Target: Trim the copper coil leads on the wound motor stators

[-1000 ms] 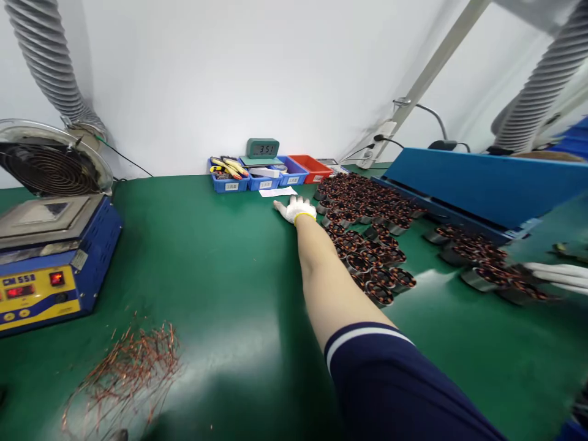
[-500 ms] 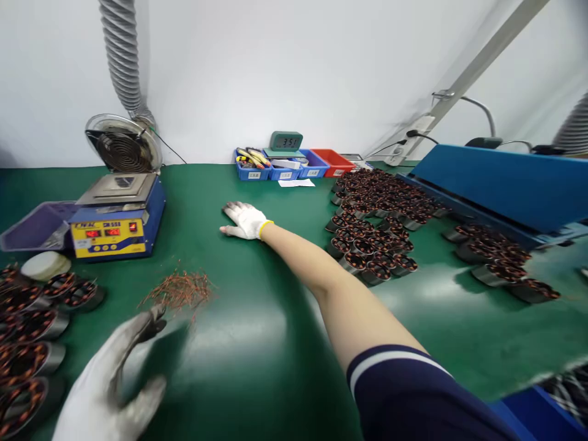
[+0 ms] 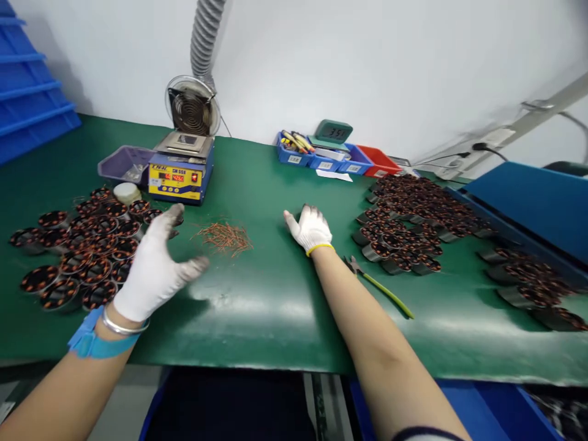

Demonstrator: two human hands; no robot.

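My left hand (image 3: 154, 266) wears a white glove and hovers over the green mat with fingers spread, holding nothing. It is just right of a group of copper-wound stators (image 3: 78, 242). My right hand (image 3: 310, 228), also gloved, lies flat on the mat with fingers apart. A heap of cut copper wire bits (image 3: 224, 237) sits between the two hands. Green-handled cutters (image 3: 379, 285) lie on the mat to the right of my right forearm.
A blue and yellow solder pot (image 3: 181, 171) with a fan (image 3: 192, 113) and hose stands at the back left. Small blue and red bins (image 3: 328, 158) and a clock (image 3: 334, 131) line the wall. More stators (image 3: 408, 214) cover the right side beside a blue board (image 3: 533, 202).
The view has swung left and pulled back. My right hand drew back from the paper near the bins to the mat's middle. My left hand came into view and rose over the mat.
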